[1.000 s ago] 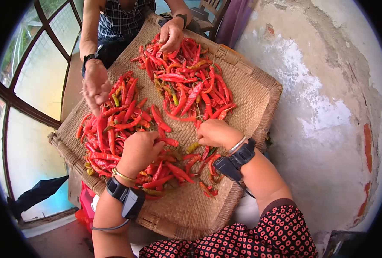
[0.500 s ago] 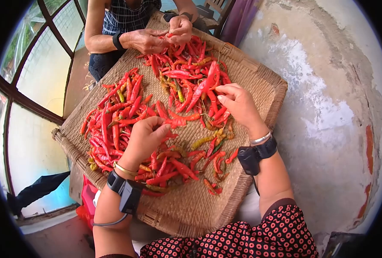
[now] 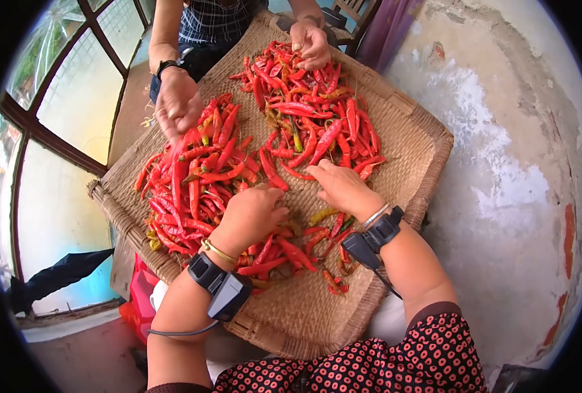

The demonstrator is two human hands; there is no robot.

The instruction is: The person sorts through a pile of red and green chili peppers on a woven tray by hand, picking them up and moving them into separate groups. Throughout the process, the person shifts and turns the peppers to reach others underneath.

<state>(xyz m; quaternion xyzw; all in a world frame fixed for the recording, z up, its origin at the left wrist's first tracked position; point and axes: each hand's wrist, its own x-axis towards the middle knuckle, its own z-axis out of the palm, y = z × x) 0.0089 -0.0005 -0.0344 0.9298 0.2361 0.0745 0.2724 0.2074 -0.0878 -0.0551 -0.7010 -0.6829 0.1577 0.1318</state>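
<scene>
Pulled the right hand (image 3: 345, 188) back from the far heap to the middle of the woven tray (image 3: 402, 141), fingers (image 3: 322, 173) down on the red chillies (image 3: 310, 124); cannot tell whether grasping one. Kept the left hand (image 3: 250, 216) clenched among them just beside, so now working the nearer heap.

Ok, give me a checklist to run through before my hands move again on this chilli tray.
1. Left hand resting on the near chillies: ok; whether it grips one: cannot tell.
2. Right hand touching the far pile: ok.
3. Co-worker's near hand and far hand apart from yours: ok.
4. Chillies inside the woven tray rim: ok.
5. Yellowish chilli between your hands uncovered: ok.
</scene>
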